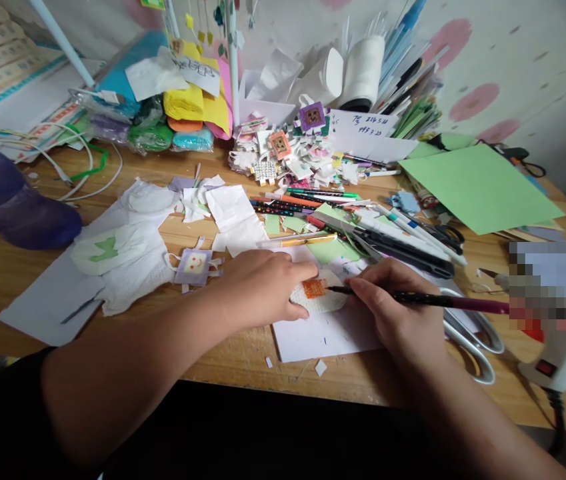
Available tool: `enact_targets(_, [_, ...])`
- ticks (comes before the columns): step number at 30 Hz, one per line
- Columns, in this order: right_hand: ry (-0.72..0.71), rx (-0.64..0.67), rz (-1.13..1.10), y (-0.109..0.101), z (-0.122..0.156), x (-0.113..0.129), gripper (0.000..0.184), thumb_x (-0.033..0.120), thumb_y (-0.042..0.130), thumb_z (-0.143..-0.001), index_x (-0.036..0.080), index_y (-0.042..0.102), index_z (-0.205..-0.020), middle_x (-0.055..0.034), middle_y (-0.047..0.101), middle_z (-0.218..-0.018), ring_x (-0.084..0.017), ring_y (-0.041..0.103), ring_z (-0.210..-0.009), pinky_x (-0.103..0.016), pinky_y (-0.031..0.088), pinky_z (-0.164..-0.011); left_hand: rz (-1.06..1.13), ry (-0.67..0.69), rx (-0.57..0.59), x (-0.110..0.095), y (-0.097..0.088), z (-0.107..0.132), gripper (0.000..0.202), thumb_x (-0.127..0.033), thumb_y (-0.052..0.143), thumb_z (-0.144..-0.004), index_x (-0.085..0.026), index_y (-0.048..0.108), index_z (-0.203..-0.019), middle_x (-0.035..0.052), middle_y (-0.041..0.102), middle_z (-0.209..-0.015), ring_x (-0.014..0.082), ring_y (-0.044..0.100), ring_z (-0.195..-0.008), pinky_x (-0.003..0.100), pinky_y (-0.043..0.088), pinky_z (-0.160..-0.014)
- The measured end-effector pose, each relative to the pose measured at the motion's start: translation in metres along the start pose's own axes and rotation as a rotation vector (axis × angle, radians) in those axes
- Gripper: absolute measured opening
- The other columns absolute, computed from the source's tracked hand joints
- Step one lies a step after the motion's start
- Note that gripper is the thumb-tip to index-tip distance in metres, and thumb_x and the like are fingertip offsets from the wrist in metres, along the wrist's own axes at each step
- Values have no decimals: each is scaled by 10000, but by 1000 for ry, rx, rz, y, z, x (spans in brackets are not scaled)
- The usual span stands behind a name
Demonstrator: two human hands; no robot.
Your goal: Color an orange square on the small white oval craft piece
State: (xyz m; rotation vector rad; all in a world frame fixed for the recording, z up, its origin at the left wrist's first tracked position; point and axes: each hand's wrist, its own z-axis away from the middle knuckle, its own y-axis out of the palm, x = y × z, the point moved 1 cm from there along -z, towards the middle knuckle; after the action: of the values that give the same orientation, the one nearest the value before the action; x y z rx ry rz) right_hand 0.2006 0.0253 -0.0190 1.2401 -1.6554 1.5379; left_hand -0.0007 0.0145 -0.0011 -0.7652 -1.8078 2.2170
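Note:
Below the middle of the view lies a small white textured piece point(330, 303), like paper towel, with an orange-coloured square point(314, 288) on it. My left hand point(267, 283) pins its left edge between thumb and fingers. A dark felt-tip pen point(423, 299) with a magenta end is gripped in my right hand point(400, 313), its tip at the right edge of the orange square. Under the piece is a sheet of white paper point(307, 341). Left of my left hand lies a small purple figure point(193, 267) with a smiling face.
Loose pens point(307, 200), grey-handled scissors point(477, 340) and a black-handled cutter point(403, 250) lie around the hands. Small paper figures point(280, 143) are heaped at the back. Green paper point(483, 183) lies right, near a white glue gun point(557, 363). A purple bottle point(23, 193) stands left.

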Motion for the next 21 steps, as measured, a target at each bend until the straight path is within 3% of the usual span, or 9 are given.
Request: enact_targets(21, [6, 34, 12, 1, -2, 1, 194, 207, 617, -761, 220, 526, -590, 35, 521, -503, -116, 462, -466, -253, 348, -428, -32, 31, -41, 1, 2, 0, 397, -530, 601, -705, -322, 531, -1036, 6, 630, -815, 240, 597, -772, 314, 394, -611])
